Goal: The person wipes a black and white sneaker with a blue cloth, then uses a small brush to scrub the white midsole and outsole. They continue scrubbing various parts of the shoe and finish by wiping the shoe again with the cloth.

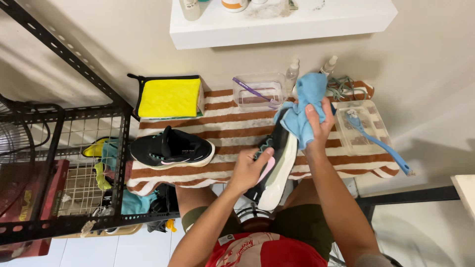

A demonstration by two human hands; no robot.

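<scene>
- Gripping a black shoe [277,163] by its side, the left hand [250,168] holds it at the towel's [217,126] near edge — sole turned right.
- Right hand [319,123] is closed on a blue cloth [304,106], pressed against the shoe's upper.
- Second shoe [170,148] lies near the towel's left edge.
- Brush [378,143] rests across a clear tray [358,128] at the right edge; a yellow cloth [169,97] sits at the far left corner.

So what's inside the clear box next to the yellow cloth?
A purple toothbrush leans inside the clear box. Whether any liquid sits at the bottom cannot be told. The blue cloth in the right hand hides nothing of it.
</scene>
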